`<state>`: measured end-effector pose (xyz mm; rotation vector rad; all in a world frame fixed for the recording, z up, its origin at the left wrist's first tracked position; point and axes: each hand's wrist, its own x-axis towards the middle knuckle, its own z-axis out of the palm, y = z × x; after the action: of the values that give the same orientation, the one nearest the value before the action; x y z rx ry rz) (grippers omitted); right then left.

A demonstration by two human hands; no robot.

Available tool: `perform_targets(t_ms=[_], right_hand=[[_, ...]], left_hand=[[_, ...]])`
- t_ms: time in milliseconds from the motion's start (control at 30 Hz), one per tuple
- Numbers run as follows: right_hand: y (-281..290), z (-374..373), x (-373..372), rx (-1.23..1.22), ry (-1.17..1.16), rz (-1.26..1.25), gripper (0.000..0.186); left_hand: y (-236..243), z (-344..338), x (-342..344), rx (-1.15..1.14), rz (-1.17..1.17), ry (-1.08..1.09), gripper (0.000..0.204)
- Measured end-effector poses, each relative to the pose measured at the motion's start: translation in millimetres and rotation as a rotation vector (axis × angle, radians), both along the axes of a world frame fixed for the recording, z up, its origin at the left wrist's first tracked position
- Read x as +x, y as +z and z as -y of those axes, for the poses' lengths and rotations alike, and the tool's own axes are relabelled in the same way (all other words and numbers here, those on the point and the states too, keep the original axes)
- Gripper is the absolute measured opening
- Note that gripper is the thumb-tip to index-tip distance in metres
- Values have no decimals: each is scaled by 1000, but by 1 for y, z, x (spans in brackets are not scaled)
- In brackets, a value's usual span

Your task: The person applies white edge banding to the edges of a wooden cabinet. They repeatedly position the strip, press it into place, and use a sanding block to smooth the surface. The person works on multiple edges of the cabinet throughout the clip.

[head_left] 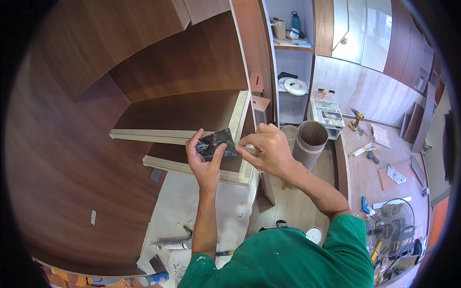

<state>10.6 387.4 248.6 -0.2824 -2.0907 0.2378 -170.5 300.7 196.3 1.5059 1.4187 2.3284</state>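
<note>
My left hand (204, 165) grips a thin, dark rectangular plate (216, 138) with whitish smears, its thumb lying across the face and its fingers behind. At the plate's right edge, my right hand (270, 150) is closed in a pinch; whatever lies between those fingertips is too small to make out. Both hands are in front of a brown wooden shelf (182, 113) whose front edges carry pale tape (240, 108). Below them spreads a white-covered surface (192, 204).
A sealant gun (174, 244) and a can (153, 279) lie at the lower left. To the right stand a large brown tube (312, 137), a fan (393, 225) and a bench with a yellow drill (355, 119). Behind are tall shelves (293, 48).
</note>
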Motion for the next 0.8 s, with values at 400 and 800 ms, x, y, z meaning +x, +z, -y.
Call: perform_targets(t_ms=[400, 800], right_hand=[[-3, 12, -8, 22, -98, -109, 12], [-16, 25, -17, 242, -193, -102, 23]], left_hand=[[-3, -3, -2, -5, -49, 40, 65], [-6, -4, -1, -11, -31, 56, 64]])
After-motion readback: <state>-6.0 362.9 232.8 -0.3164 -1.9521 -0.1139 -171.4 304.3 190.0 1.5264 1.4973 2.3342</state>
